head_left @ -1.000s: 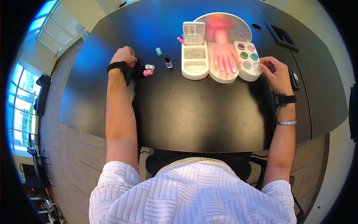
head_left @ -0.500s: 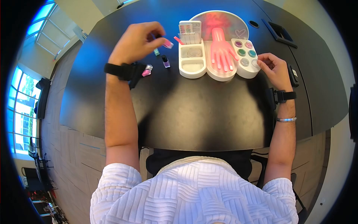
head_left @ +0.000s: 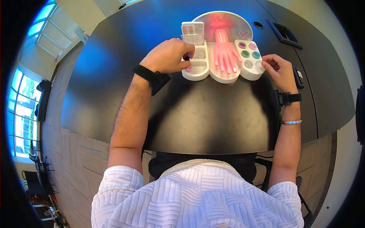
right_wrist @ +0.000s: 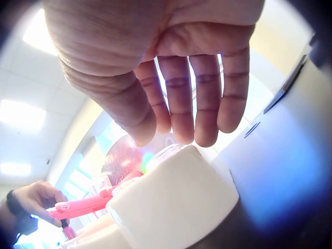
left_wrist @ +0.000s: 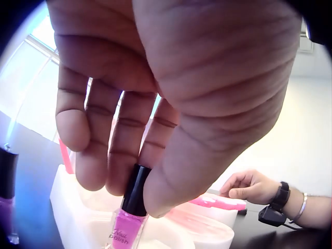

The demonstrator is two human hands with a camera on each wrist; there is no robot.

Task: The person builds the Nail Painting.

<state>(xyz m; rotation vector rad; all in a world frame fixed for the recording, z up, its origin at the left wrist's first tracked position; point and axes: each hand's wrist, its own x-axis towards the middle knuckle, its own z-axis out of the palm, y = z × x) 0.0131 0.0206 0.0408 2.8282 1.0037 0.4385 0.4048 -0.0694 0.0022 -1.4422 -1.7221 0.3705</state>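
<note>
My left hand (head_left: 169, 55) pinches a pink nail polish bottle (left_wrist: 128, 223) by its black cap, between thumb and fingers. The bottle points down over the front left compartment of a white manicure set (head_left: 195, 77). My right hand (head_left: 280, 72) is at the set's right edge, its fingers loosely extended beside the colour pots (head_left: 249, 64). Between the two hands, a pink model hand (head_left: 226, 53) with pale nails lies on the set's middle section. In the left wrist view a purple nail polish bottle (left_wrist: 6, 202) stands at the left edge.
A round backboard (head_left: 243, 24) rises behind the model hand. A clear card holder (head_left: 193, 32) stands at the set's back left. On the dark table (head_left: 213, 114), a black frame-shaped object (head_left: 284, 34) lies at the back right, and a small dark device (head_left: 299, 78) lies by my right wrist.
My left hand picked up the pink bottle at the left of the table, lifted it and carried it right, over the set's compartment. My right hand stays in place.
</note>
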